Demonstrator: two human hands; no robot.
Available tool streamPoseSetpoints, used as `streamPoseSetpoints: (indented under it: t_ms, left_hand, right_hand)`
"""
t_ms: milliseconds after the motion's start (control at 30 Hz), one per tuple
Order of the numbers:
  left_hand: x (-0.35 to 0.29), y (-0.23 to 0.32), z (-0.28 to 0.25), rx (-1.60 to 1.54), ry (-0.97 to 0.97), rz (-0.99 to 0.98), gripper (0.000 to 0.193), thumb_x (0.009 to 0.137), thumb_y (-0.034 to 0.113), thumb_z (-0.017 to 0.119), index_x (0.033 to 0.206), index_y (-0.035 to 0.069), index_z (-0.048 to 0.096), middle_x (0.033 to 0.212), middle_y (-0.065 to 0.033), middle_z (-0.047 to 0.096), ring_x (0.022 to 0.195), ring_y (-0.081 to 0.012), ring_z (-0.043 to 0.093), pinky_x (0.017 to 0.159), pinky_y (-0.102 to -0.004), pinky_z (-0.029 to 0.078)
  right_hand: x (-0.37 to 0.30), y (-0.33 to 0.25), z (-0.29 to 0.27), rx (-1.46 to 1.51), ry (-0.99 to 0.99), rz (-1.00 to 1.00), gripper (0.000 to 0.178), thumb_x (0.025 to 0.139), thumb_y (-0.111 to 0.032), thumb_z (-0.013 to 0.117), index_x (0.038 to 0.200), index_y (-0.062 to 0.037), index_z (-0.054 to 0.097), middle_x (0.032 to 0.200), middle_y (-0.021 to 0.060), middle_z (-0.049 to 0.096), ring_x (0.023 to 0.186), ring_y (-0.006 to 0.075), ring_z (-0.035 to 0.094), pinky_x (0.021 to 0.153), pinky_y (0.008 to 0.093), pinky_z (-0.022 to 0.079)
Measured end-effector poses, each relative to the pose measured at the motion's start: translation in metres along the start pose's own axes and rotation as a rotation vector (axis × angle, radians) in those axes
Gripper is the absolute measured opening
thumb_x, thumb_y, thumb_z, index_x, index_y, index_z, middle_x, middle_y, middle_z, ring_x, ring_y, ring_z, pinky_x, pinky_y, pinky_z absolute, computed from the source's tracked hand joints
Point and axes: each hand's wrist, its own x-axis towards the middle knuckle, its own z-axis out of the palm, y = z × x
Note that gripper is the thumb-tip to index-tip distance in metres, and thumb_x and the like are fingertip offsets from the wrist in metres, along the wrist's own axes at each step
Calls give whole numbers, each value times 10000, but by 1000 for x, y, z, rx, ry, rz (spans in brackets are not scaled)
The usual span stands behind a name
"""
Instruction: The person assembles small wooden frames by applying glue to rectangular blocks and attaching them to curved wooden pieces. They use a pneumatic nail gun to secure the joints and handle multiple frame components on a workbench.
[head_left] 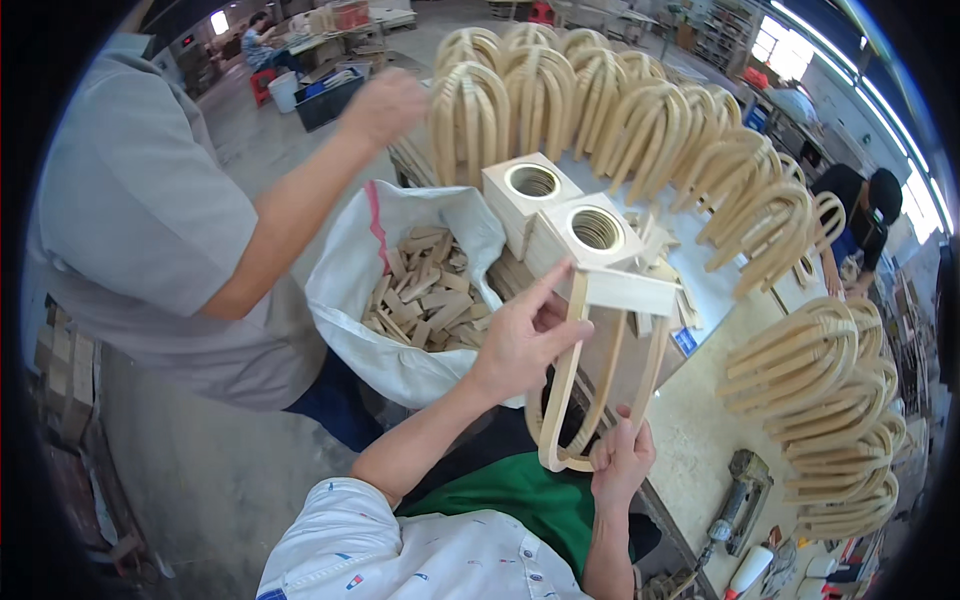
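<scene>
Left hand (522, 342) grasps smooth, pale, U-bent wooden frame (563, 390).

From your head, the camera (a wide fisheye) looks down and forward, close over your left hand (518, 348), right hand (622, 458) and bench (692, 412).

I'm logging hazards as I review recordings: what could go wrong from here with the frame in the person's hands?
The bent wooden frame is held up between the left hand and right hand, so it could drop if a grip slips. Its upper end appears close to a wooden box, so a turn might knock them together. The open white sack is beside the left forearm, which could perhaps snag its rim.
</scene>
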Motion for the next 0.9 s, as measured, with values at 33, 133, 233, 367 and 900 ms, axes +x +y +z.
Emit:
streamPoseSetpoints:
  t_ms: [33, 133, 233, 367, 900]
  left_hand:
    - [2, -2, -1, -35, 15, 24, 701, 846, 126, 682, 1431, -13, 321, 879, -55, 614, 792, -85, 579, 747, -237, 481]
    - [3, 18, -2, -282, 16, 41, 598, 881, 26, 613, 1415, -15, 347, 969, -55, 622, 854, -97, 585, 787, -240, 482]
    - [6, 16, -20, -206, 157, 64, 488, 877, 29, 622, 1338, -11, 467, 946, -47, 635, 836, -88, 592, 761, -223, 487]
    - [-3, -4, -51, -73, 337, 137, 199, 883, 60, 631, 1065, -17, 653, 813, -20, 647, 709, -58, 572, 654, -187, 469]
    - [-40, 30, -138, 165, 147, 42, 265, 930, 231, 595, 1030, 3, 683, 953, -31, 658, 906, -101, 581, 831, -250, 445]
  right_hand:
    - [3, -3, 3, 46, -6, 47, 219, 981, -139, 474, 1093, 34, 546, 579, -36, 366, 407, 41, 295, 371, 219, 222]
    - [14, -5, -2, 259, -144, 110, 241, 995, -184, 467, 1083, 25, 548, 571, -46, 315, 401, 38, 263, 366, 219, 202]
    - [16, -10, -3, 307, -189, 101, 257, 997, -208, 470, 1097, 14, 552, 574, -47, 312, 399, 37, 260, 357, 211, 203]
    - [14, -12, -4, 365, -224, 156, 266, 997, -214, 467, 1110, 11, 554, 572, -50, 304, 395, 40, 266, 343, 210, 205]
    - [20, 18, 30, 348, -607, 504, 298, 988, -245, 479, 1128, 9, 549, 587, -47, 317, 392, 40, 262, 338, 205, 211]
